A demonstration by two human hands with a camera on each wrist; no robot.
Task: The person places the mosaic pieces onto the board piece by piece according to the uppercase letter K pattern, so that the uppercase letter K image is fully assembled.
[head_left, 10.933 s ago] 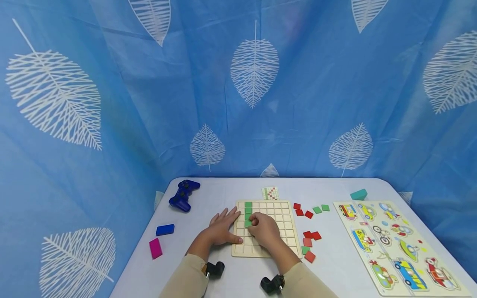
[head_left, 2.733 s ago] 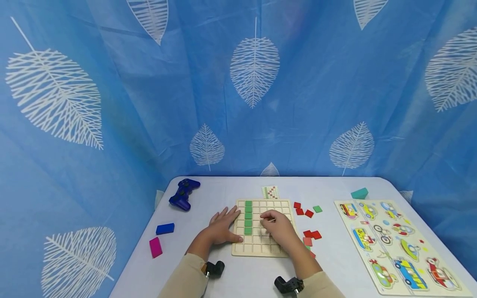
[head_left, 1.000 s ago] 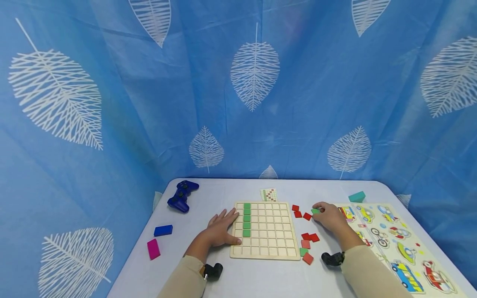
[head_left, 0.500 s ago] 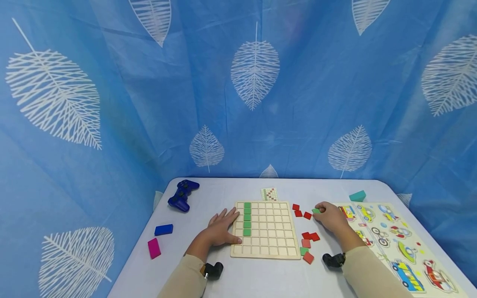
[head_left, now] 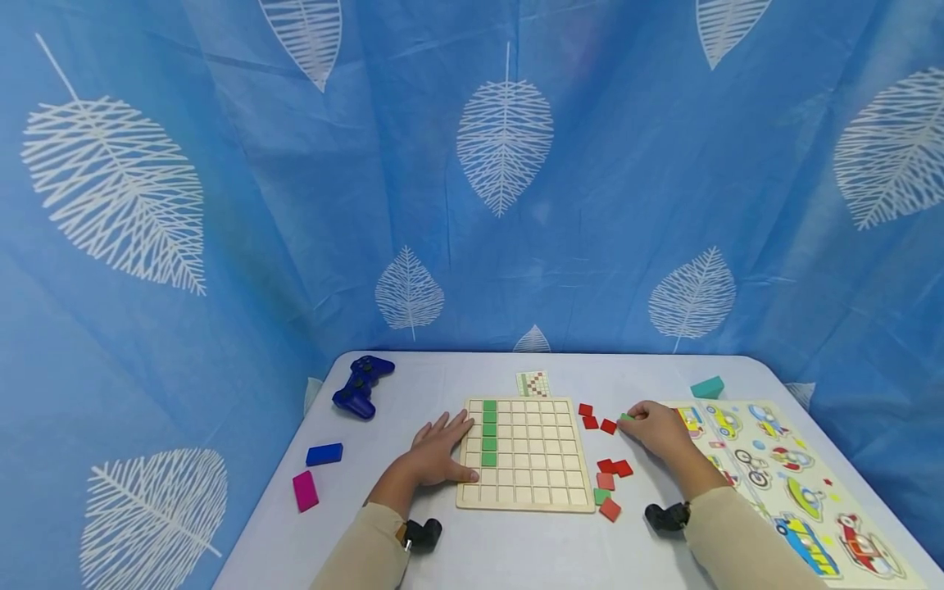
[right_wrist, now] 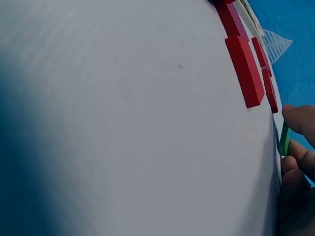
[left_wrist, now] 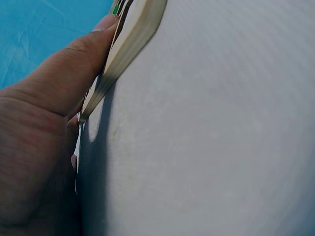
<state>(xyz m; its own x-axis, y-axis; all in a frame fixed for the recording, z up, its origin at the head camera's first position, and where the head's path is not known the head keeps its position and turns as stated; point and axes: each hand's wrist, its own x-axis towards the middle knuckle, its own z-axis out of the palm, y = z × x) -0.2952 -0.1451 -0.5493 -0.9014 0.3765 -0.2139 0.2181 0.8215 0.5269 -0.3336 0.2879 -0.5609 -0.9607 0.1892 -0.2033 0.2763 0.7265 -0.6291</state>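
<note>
My left hand (head_left: 438,455) rests on the left edge of a wooden grid board (head_left: 546,497), fingers straight and spread. Its thumb (left_wrist: 74,69) lies on the board's edge in the left wrist view. A column of green square tiles (head_left: 489,444) fills part of the grid's second column. Right of the board, my right hand (head_left: 660,428) pinches a green tile (right_wrist: 285,139) between thumb and fingers; the tile stands tilted on edge in the right wrist view. Red tiles (head_left: 608,427) lie just left of that hand.
A patterned card (head_left: 533,383) lies behind the board. More red tiles (head_left: 623,468) and a green tile (head_left: 601,496) lie along its right side. A vehicle picture puzzle (head_left: 767,483) and teal block (head_left: 708,388) are right; a game controller (head_left: 361,387), blue block (head_left: 324,454) and pink block (head_left: 305,492) left.
Since the oldest frame, the green column has grown by one tile and the farthest loose green tile has gone. My right hand has moved right, from the board to another green tile. My left hand stays.
</note>
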